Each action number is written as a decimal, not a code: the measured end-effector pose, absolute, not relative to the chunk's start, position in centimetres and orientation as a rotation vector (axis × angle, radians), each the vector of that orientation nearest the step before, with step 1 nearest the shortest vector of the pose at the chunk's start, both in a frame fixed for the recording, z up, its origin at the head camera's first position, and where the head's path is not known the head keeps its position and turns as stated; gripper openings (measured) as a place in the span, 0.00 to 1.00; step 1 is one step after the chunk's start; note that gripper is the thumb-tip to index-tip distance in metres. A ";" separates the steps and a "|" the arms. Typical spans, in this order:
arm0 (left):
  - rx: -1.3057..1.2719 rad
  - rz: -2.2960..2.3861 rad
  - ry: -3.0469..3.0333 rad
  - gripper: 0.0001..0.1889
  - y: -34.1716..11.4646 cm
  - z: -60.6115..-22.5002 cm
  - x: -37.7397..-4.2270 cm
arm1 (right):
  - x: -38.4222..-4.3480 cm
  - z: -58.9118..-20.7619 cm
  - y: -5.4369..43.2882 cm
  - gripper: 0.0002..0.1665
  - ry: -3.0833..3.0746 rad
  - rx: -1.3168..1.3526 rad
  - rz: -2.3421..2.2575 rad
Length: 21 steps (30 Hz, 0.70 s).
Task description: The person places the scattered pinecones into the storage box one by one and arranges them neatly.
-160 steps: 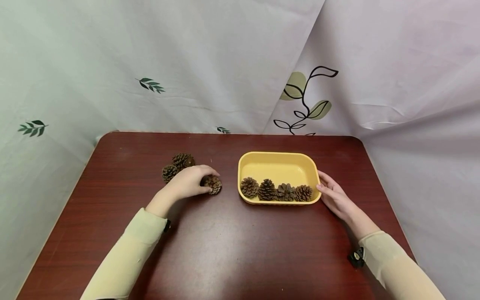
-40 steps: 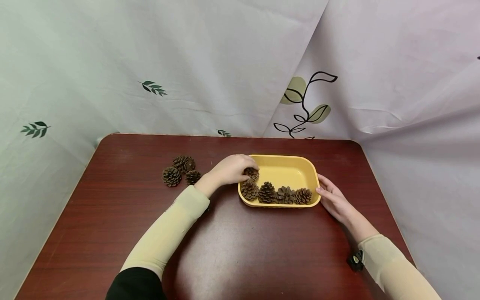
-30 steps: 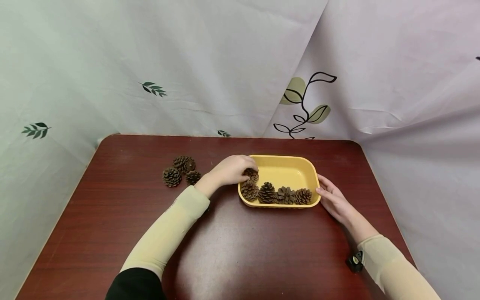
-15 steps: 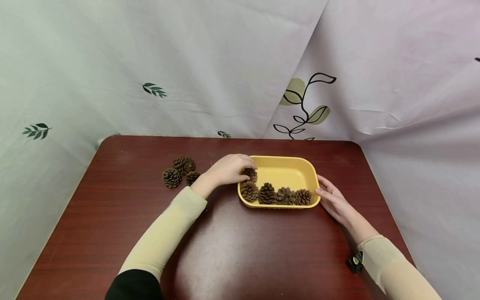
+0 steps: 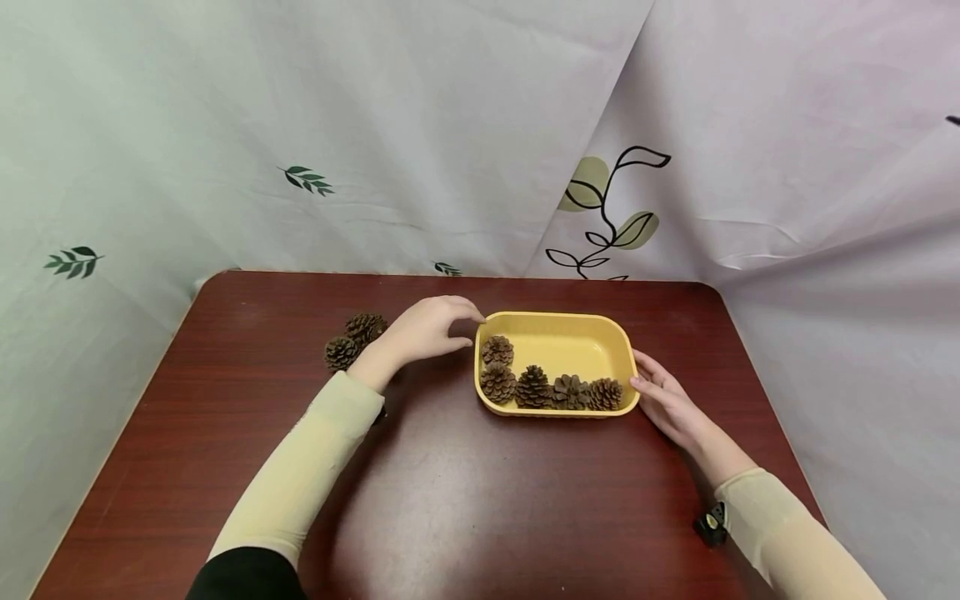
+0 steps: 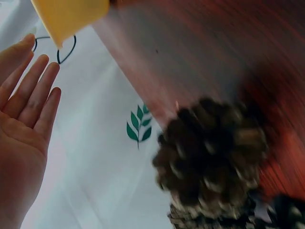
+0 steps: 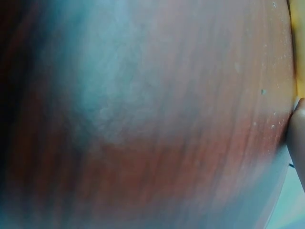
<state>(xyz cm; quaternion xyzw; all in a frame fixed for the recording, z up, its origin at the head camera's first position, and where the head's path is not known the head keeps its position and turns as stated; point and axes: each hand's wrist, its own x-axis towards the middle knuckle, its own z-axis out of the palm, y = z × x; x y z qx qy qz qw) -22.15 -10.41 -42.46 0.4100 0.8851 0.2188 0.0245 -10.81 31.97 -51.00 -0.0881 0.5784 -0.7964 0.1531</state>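
Note:
In the head view a yellow plastic tray point(image 5: 557, 412) stands right of the table's middle. A row of pine cones point(image 5: 534, 387) lines its near side, with one more pine cone point(image 5: 498, 350) in the left end. My left hand point(image 5: 423, 329) is outside that end, holding nothing, fingers spread and a fingertip right at the rim. The left wrist view shows the hand point(image 6: 26, 119) with an open palm. My right hand point(image 5: 671, 407) rests against the tray's right end, thumb tip at the rim and fingers extended along the outer wall.
Left of the tray lie loose pine cones point(image 5: 342, 352), partly hidden behind my left wrist; a pine cone point(image 6: 209, 152) looms large in the left wrist view. The dark red table point(image 5: 465, 500) ends at a white leaf-printed cloth point(image 5: 420, 125).
Over the last seconds my left hand carried a pine cone from the left into the tray's left end. It has let go and drawn back left over the rim. My right hand stayed put.

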 end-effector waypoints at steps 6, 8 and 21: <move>1.185 0.705 2.744 0.19 -12.6 -42.1 -22.0 | -10.8 -51.0 31.8 0.26 1.644 -0.254 -2.286; 1.177 0.701 2.751 0.19 -13.3 -42.1 -21.9 | -10.7 -51.0 31.8 0.26 1.644 -0.255 -2.289; 1.119 0.668 2.797 0.19 -18.0 -42.1 -20.9 | -10.7 -50.9 32.0 0.27 1.630 -0.282 -2.302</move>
